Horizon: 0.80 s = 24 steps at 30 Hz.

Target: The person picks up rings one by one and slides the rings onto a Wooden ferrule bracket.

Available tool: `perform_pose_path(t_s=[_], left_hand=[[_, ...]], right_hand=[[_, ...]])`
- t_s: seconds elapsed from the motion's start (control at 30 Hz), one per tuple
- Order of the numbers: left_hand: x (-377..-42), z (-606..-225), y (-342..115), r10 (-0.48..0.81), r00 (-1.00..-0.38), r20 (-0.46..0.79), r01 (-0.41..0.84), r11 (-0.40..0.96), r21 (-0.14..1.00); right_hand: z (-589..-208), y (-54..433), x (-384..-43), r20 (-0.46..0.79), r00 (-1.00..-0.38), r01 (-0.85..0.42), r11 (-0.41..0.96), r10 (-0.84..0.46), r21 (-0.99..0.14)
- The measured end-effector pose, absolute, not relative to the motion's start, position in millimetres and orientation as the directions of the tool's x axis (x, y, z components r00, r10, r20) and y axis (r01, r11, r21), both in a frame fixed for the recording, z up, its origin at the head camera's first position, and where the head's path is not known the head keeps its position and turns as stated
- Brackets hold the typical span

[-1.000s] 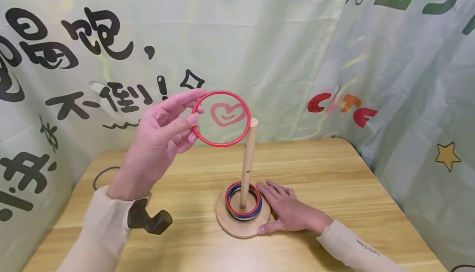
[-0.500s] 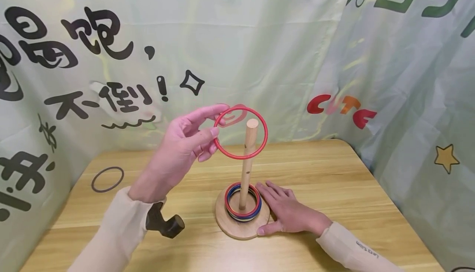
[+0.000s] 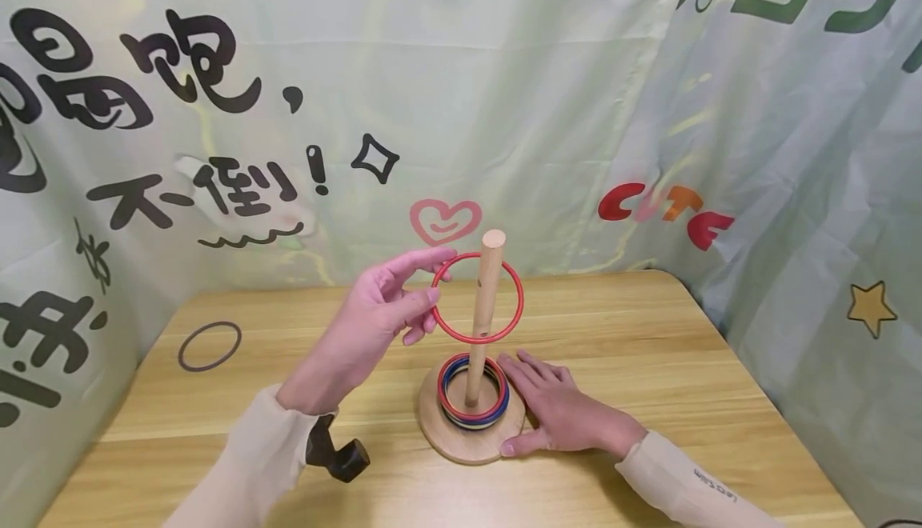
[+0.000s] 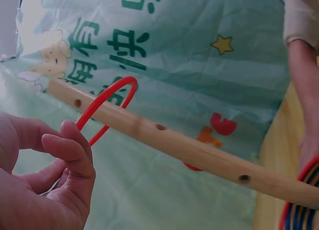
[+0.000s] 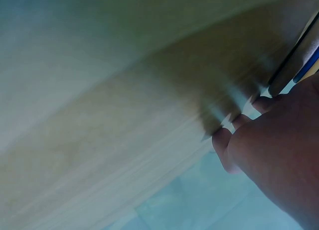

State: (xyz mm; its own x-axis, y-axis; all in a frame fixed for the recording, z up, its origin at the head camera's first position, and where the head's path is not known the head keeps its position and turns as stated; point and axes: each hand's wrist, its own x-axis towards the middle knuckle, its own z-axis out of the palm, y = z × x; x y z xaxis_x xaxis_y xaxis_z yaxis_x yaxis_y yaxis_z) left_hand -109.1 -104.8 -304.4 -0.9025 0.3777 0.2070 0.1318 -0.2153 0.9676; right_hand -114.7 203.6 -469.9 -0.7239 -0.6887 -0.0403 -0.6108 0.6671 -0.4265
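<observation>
Between thumb and fingers, my left hand (image 3: 385,300) pinches a thin red ring (image 3: 520,304) by its left side. The ring encircles the upper part of a wooden peg (image 3: 487,288), below its top; the left wrist view shows the peg (image 4: 174,146) passing through the ring (image 4: 130,80). Around the foot of the peg lies a stack of rings (image 3: 502,408), red on top with blue and others beneath. They rest on the round wooden base (image 3: 461,448). My right hand (image 3: 558,408) lies flat with fingers spread, touching the base's right edge.
A dark purple-grey ring (image 3: 189,364) lies alone on the left of the wooden table (image 3: 648,336). Printed curtains (image 3: 533,112) hang behind and at both sides. A black wrist mount (image 3: 338,456) sticks out from the left sleeve.
My left hand has moved right and down with the red ring, from left of the peg to where the ring surrounds it. The right hand stays put.
</observation>
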Motion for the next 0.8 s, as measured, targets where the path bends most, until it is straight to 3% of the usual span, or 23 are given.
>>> perform_pose_path(t_s=[0.8], left_hand=[[-108.9,-388.7,-92.0,0.34,-0.94,-0.021,-0.036,-0.039,0.999]], right_hand=[[-472.0,204.8,-116.2,-0.036,-0.726,-0.618,0.675,-0.686,-0.402]])
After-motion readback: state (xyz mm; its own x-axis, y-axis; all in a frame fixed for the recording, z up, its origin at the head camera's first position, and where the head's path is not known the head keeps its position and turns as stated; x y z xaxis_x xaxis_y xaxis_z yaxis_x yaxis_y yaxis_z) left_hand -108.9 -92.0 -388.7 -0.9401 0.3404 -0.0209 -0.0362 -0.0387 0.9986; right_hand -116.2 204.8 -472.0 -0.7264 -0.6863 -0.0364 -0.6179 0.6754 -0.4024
